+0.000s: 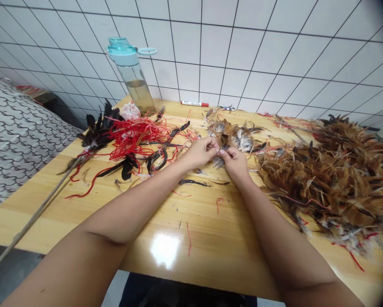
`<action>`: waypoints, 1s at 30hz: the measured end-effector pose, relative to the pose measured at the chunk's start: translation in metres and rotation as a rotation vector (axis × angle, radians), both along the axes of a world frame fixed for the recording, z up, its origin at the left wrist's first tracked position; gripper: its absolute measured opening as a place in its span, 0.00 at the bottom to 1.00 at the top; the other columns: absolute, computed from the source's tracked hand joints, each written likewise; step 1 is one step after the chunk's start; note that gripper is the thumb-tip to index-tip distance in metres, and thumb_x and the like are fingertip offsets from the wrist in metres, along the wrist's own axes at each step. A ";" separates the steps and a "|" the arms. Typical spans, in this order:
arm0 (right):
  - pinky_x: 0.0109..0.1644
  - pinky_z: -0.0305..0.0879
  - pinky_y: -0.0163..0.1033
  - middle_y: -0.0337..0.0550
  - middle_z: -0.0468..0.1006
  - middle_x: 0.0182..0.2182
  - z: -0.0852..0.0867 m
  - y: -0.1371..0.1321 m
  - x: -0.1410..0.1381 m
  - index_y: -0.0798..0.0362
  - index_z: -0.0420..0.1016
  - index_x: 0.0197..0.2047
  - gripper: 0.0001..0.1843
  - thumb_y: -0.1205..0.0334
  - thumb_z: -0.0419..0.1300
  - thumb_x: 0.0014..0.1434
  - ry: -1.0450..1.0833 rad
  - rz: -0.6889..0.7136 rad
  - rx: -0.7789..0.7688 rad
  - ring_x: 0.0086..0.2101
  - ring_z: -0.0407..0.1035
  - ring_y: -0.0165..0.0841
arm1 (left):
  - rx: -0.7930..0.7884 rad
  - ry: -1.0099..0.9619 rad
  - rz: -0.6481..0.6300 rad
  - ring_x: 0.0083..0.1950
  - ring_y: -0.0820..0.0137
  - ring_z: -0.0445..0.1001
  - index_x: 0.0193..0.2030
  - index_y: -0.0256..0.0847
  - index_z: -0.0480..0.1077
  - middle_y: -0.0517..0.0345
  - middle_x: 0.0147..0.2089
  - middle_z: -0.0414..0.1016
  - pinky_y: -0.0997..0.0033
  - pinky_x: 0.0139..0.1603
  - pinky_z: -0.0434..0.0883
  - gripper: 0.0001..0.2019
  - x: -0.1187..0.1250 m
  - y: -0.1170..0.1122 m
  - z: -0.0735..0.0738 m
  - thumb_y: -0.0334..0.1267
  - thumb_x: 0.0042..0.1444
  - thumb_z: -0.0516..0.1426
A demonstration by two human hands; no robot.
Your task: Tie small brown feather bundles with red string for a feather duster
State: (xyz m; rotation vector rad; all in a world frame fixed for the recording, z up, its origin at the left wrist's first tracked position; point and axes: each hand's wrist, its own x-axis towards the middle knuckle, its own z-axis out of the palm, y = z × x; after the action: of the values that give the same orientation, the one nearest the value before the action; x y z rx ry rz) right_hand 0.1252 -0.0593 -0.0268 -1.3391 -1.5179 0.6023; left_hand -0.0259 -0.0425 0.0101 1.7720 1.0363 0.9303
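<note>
The fingers of my left hand [203,152] and right hand [235,163] pinch a small, brown, wispy feather tuft [224,140] right of the tangled bright-red string heap [137,135], where a slackened grip could let it slip and scatter over the glossy yellow wooden counter [207,226].

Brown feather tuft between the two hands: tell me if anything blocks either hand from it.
Nothing visible does. The fingertips of the left hand and right hand meet at the brown feather tuft. The red strings lie off to the left, and the large feather pile to the right.
</note>
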 end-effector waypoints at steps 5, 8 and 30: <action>0.30 0.52 0.37 0.35 0.55 0.19 -0.001 0.000 0.000 0.50 0.55 0.17 0.18 0.56 0.57 0.52 0.018 0.010 -0.009 0.25 0.53 0.29 | -0.061 -0.114 -0.013 0.29 0.77 0.64 0.31 0.35 0.66 0.62 0.28 0.67 0.76 0.33 0.62 0.06 0.000 0.002 0.000 0.32 0.46 0.58; 0.30 0.52 0.37 0.35 0.56 0.20 -0.003 0.000 0.000 0.50 0.53 0.17 0.19 0.57 0.57 0.52 0.037 0.004 -0.007 0.25 0.53 0.29 | -0.039 -0.163 -0.017 0.29 0.78 0.63 0.32 0.36 0.66 0.64 0.28 0.65 0.76 0.33 0.62 0.07 0.001 0.002 -0.001 0.31 0.45 0.59; 0.35 0.60 0.38 0.39 0.69 0.25 -0.013 0.005 0.004 0.52 0.69 0.25 0.12 0.55 0.54 0.54 0.067 0.127 -0.048 0.30 0.62 0.32 | -0.263 -0.348 -0.124 0.26 0.78 0.67 0.31 0.34 0.66 0.60 0.26 0.71 0.78 0.29 0.62 0.12 -0.001 0.003 -0.004 0.37 0.45 0.63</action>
State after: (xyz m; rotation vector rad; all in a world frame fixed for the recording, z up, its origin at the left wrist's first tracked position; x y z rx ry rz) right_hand 0.1288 -0.0542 -0.0394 -1.2529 -1.5504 0.7601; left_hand -0.0269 -0.0390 0.0059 1.3813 0.7760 0.9374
